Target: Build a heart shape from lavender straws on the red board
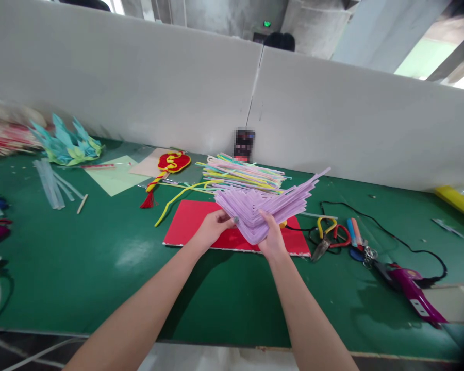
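Both my hands hold a stack of lilac bent pipe cleaners (263,203), folded into V shapes, above a red sheet (195,219) on the green table. My left hand (212,226) grips the stack's left side with fingers curled. My right hand (272,237) pinches its lower point from below. Just behind the stack lies a pile of pastel pipe cleaners (242,178). A yellow pipe cleaner (174,201) curves off to the left of it.
Scissors (327,237) with yellow and red handles, marker pens (354,232), keys and a purple glue gun (410,286) with a black cord lie on the right. A red and yellow ornament (170,165), glue sticks (54,185) and turquoise paper flowers (67,144) lie on the left. A white partition (139,82) runs behind.
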A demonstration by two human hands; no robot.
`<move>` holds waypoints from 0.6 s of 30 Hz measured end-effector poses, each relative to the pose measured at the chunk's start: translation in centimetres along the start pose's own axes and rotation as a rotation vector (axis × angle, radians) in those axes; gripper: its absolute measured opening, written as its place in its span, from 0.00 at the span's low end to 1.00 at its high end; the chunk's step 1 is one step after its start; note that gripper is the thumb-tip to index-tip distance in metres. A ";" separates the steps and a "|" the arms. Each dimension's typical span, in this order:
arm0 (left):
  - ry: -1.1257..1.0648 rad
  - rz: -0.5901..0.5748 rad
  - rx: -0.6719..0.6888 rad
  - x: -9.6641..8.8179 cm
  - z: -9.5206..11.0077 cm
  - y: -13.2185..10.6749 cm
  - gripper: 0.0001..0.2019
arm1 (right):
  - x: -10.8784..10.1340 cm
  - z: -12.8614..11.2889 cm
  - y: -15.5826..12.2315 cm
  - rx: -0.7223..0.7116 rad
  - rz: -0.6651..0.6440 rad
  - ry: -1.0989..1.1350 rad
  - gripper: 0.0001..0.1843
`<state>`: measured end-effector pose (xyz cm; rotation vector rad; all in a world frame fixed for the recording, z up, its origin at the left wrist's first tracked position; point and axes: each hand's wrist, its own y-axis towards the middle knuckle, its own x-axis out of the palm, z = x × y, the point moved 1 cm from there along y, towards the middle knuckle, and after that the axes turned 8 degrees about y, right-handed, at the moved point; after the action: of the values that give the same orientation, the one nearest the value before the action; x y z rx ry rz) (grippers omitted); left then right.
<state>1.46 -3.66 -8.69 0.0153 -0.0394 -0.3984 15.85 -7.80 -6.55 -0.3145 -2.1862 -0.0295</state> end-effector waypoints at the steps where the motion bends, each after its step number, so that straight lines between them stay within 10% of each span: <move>1: 0.004 -0.006 0.003 0.0 0.0 0.0 0.20 | 0.0 0.0 0.1 -0.004 0.004 0.004 0.19; 18: 0.165 -0.020 0.044 0.0 0.3 -0.1 0.16 | -1.2 0.6 1.4 -0.088 0.082 -0.041 0.17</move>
<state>1.43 -3.75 -8.38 0.0916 0.1150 -0.4150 16.40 -6.66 -8.00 -0.4576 -2.2146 -0.0745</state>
